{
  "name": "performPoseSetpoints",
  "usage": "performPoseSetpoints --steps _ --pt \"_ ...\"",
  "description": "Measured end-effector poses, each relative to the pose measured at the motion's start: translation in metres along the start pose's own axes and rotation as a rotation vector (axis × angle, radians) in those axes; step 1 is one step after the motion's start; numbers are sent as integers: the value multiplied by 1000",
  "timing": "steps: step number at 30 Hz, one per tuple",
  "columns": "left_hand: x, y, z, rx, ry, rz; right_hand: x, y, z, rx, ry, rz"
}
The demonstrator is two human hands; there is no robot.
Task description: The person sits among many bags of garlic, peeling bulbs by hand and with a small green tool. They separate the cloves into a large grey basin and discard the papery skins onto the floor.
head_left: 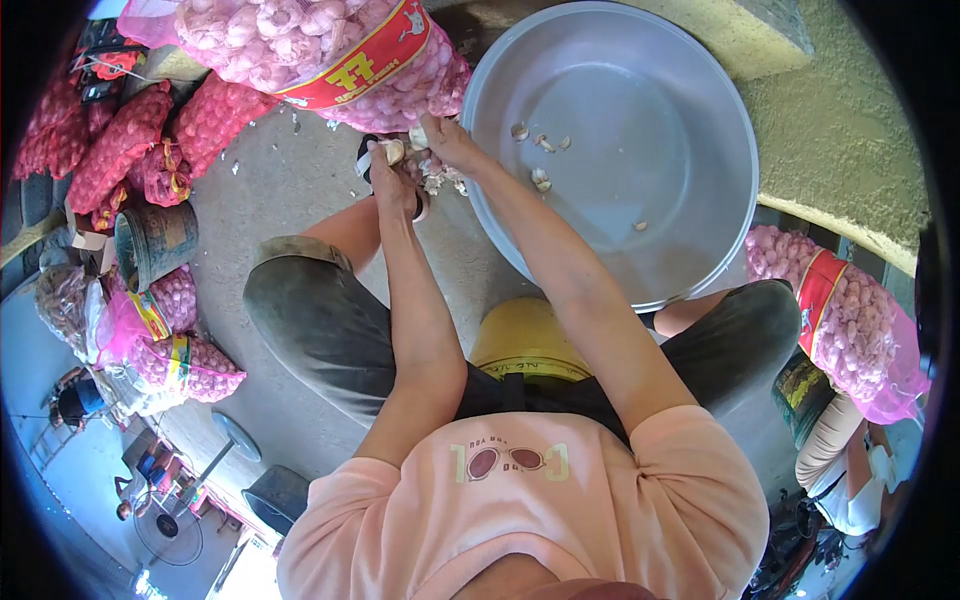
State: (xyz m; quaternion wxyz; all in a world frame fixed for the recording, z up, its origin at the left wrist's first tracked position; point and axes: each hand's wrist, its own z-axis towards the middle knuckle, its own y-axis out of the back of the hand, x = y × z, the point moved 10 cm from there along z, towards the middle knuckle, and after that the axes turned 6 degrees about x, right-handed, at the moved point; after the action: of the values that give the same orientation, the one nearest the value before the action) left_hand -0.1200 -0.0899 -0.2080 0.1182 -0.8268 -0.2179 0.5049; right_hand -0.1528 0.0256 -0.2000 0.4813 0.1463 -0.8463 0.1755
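Note:
My left hand (392,178) is closed around a pale garlic bulb (393,151), low over the floor near my foot. Close beside it, my right hand (450,142) is closed on a whitish piece of garlic (418,138); its exact shape is partly hidden by the fingers. Loose garlic bits and papery skins (437,180) lie on the floor just below the hands. To the right stands a wide grey basin (735,130) with several garlic cloves (541,180) scattered on its bottom. A large pink mesh sack of garlic (290,45) with a red label rises just beyond my hands.
Between my legs is a yellow bucket-like seat (530,335). More red mesh sacks (120,140) and a dark bucket (160,240) are at the left. Another garlic sack (850,320) stands at the right, near a seated person (850,490). A fan (168,525) and other people appear lower left.

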Motion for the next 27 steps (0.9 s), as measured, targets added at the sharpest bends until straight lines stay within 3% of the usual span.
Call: performPoseSetpoints --steps 1,3,7,9,10,12,13,15,16,18,22,24,27 --pt "0 5 -3 -120 -34 -103 -2 -2 -2 -1 -1 0" --pt "5 15 2 -112 -91 -141 -2 -16 -5 103 30 404" --pt "10 44 16 -129 -154 -202 -4 -26 -7 61 101 534" --pt "3 32 13 -141 -196 -112 5 -30 -14 60 93 117" --pt "-4 23 9 -141 -198 -113 4 -31 -13 61 95 116" --pt "8 1 5 13 5 -123 60 -16 -43 -289 693 -411" --pt "5 2 6 13 4 -123 60 -11 -42 -289 694 -411" --pt "14 10 5 26 150 -24 59 -27 -37 -10 735 -648" --pt "17 14 8 28 151 -25 60 -24 -36 -11 733 -649" --pt "10 -9 10 221 84 -129 59 -17 -30 -10 694 -609" --pt "-13 -24 0 126 -105 -168 43 -14 -13 40 505 -320" --pt "-30 -31 -9 190 -222 67 33 -11 -10 54 405 80" --pt "-26 -26 -6 203 -195 164 26 -9 -11 69 280 144"
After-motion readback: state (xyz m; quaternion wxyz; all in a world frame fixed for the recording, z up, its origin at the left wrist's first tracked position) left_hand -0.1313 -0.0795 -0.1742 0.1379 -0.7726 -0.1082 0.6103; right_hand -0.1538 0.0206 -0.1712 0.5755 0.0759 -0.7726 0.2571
